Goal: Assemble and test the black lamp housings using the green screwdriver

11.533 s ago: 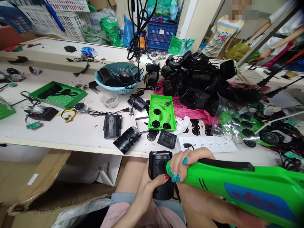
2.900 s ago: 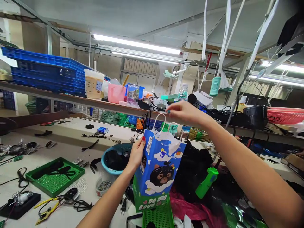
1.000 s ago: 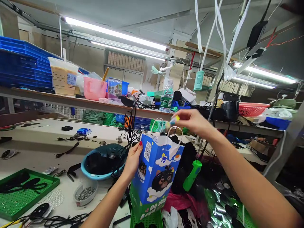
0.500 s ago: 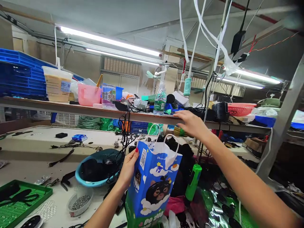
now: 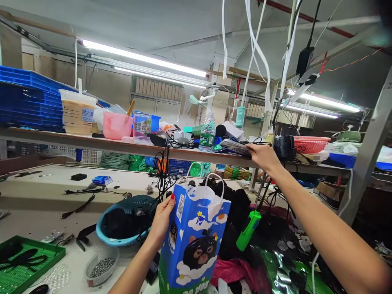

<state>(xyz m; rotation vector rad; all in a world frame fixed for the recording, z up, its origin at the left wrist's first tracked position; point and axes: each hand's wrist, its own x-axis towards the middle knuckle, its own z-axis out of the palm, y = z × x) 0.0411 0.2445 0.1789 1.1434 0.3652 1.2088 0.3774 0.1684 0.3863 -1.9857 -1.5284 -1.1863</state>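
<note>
My left hand (image 5: 162, 218) grips the upper left edge of a blue paper bag (image 5: 199, 241) with a cartoon animal and white rope handles; the bag stands upright with its mouth open. Up at the shelf, my right hand (image 5: 265, 157) pinches the right end of a flat, light-coloured object (image 5: 235, 146), which looks like a phone and is tilted over the shelf edge. Just left of it stands a clear bottle (image 5: 207, 132) with a green label. Below my right arm hangs a green electric screwdriver (image 5: 248, 230).
On the shelf (image 5: 122, 149) stand a drink cup (image 5: 78, 112), a pink mug (image 5: 116, 125) and a pink basket (image 5: 310, 144). A blue basket (image 5: 114, 241) with black parts, a bowl of small metal pieces (image 5: 102, 265) and a green tray (image 5: 45, 265) lie left of the bag.
My right hand has moved right along the shelf and closed on the flat object, whose left end now shows lifted. My left hand still holds the bag.
</note>
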